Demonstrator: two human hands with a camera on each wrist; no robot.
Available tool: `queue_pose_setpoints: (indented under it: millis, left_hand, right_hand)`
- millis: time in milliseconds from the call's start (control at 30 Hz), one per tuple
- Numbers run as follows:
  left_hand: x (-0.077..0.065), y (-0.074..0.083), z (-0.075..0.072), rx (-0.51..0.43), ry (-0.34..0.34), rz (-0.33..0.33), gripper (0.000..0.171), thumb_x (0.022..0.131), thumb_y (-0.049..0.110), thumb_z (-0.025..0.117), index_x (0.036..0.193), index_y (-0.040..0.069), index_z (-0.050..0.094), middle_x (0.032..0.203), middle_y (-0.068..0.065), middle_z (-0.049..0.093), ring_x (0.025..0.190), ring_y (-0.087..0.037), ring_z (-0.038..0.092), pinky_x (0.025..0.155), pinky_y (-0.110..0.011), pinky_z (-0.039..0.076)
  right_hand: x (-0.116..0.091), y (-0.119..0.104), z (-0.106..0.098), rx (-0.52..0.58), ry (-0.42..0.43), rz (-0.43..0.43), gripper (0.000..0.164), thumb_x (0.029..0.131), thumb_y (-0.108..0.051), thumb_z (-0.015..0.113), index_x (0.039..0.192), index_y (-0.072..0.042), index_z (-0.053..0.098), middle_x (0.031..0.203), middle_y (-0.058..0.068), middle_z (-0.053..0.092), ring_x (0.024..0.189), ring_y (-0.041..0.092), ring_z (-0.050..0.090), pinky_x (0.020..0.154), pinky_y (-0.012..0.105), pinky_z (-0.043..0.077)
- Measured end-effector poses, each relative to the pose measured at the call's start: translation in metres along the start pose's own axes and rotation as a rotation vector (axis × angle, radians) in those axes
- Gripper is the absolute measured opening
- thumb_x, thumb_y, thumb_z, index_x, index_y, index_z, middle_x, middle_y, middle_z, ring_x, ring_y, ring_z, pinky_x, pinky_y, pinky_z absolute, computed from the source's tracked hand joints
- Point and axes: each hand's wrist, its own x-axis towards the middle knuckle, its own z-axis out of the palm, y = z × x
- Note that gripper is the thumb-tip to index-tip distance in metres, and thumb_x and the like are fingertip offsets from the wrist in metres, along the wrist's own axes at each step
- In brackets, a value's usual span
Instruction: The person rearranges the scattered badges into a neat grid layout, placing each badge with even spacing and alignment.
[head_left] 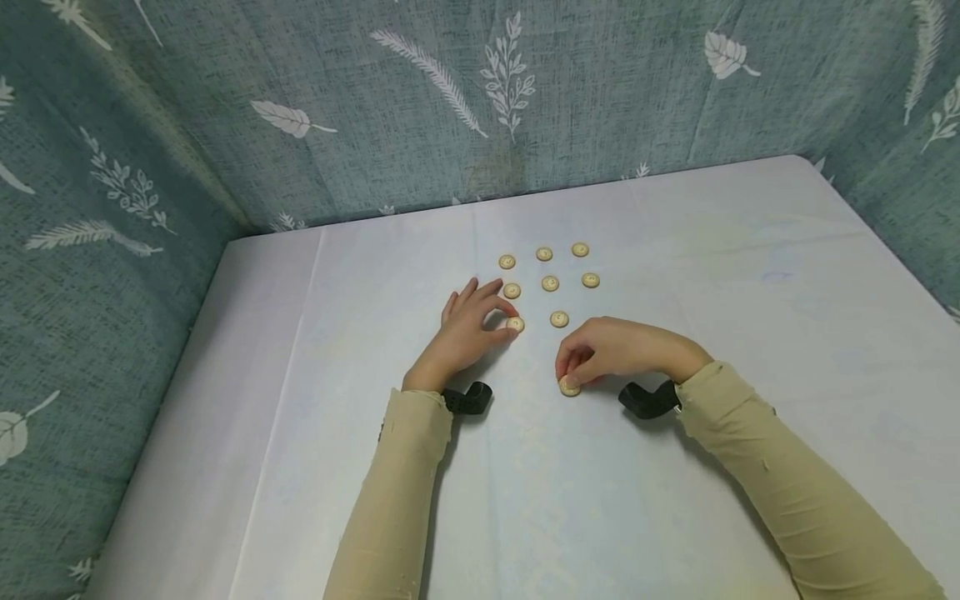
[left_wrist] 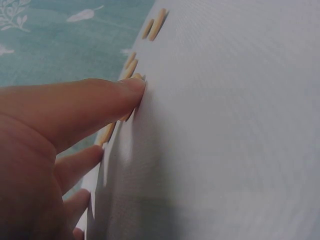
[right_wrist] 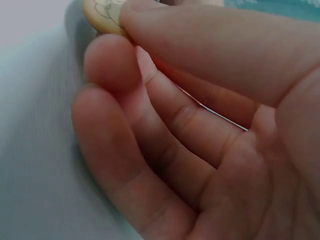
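Note:
Several round, pale wooden discs with dark line markings lie in rows on the table. At the left end of the nearest row, my left hand (head_left: 467,332) pinches one disc (head_left: 515,324) between thumb and index finger, its other fingers spread. In the left wrist view the thumb (left_wrist: 117,97) covers most of that disc. My right hand (head_left: 611,348) grips another disc (head_left: 569,386), closer to me than the rows. The right wrist view shows this disc (right_wrist: 103,16) at the thumb and fingertips, its far part cut off by the frame. One loose disc (head_left: 559,319) lies between the hands.
A middle row includes a disc (head_left: 550,283), and a far row includes another disc (head_left: 543,253). White cloth covers the table (head_left: 360,333). Teal curtains (head_left: 420,100) with white leaf prints hang behind and at both sides. Black wrist mounts (head_left: 648,400) stick out beside both wrists.

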Motion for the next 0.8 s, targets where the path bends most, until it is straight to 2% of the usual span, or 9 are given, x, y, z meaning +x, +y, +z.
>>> queue_pose_setpoints:
  millis: [500, 800]
  left_hand:
    - [0.001, 0.0, 0.0, -0.005, -0.015, -0.003, 0.018, 0.081, 0.034, 0.064, 0.097, 0.027, 0.058, 0.145, 0.002, 0.025, 0.135, -0.021, 0.002, 0.105, -0.043, -0.006]
    - [0.001, 0.0, 0.001, -0.003, -0.015, -0.012, 0.018, 0.081, 0.035, 0.064, 0.097, 0.027, 0.058, 0.145, 0.003, 0.025, 0.135, -0.02, 0.001, 0.105, -0.042, -0.007]
  right_hand:
    - [-0.012, 0.021, -0.02, 0.077, 0.062, 0.076, 0.007, 0.081, -0.015, 0.064, 0.087, -0.014, 0.065, 0.074, 0.003, 0.062, 0.066, 0.017, 0.055, 0.064, 0.032, 0.046]
    - [-0.024, 0.035, -0.035, 0.091, 0.083, 0.108, 0.011, 0.082, -0.019, 0.064, 0.09, -0.013, 0.065, 0.076, 0.003, 0.062, 0.068, 0.018, 0.055, 0.065, 0.032, 0.045]
